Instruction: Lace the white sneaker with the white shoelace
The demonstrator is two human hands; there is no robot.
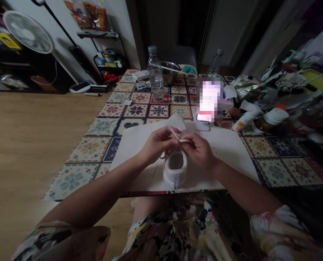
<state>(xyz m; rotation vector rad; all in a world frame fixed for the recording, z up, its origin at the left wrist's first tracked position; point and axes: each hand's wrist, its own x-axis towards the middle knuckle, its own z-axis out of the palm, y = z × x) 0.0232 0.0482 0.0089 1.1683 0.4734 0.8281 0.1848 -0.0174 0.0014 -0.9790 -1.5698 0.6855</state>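
A small white shoe (174, 170) sits heel toward me on a white sheet (226, 145) that lies on a low table covered by a patterned cloth (104, 127). My left hand (157, 145) and my right hand (198, 148) meet just above the shoe's opening. Both pinch a thin white lace (176, 135) that runs up from the shoe, fingers pressed together on it. The shoe's tongue (177, 121) stands up behind my fingers. My forearms reach in from the lower corners.
A clear water bottle (156, 74) and a metal bowl (170, 70) stand at the table's far side. A lit phone (208, 101) leans behind the sheet. Tubes, a jar (272, 117) and clutter crowd the right. A fan (28, 32) stands far left on wood floor.
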